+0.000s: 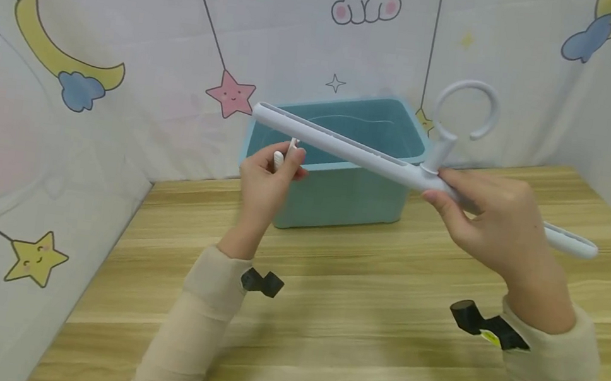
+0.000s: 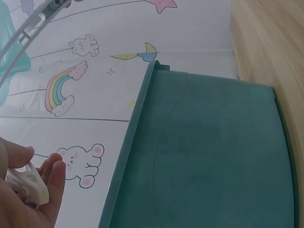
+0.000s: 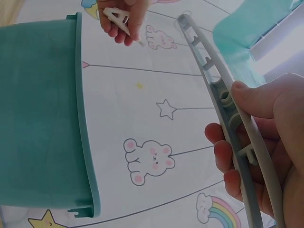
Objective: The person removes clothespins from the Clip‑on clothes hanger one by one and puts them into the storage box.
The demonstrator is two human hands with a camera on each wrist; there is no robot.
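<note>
My left hand (image 1: 265,180) pinches a small white clothes peg (image 3: 118,19) between thumb and fingers, in front of the teal bin. Part of the peg is hidden by the fingers in the head view. My right hand (image 1: 498,224) grips a long pale grey hanger bar (image 1: 339,146) close to its middle, beside the base of its open ring hook (image 1: 469,87). The bar slants in the air, its left end higher and over the bin, its right end past the wrist. Its hollow side, with small inner prongs, shows in the right wrist view.
A teal rectangular bin (image 1: 344,198) stands at the back of the wood-grain table (image 1: 324,320), against a white cloth backdrop (image 1: 149,19) printed with stars, moons and bears. The cloth also rises along the left and right sides.
</note>
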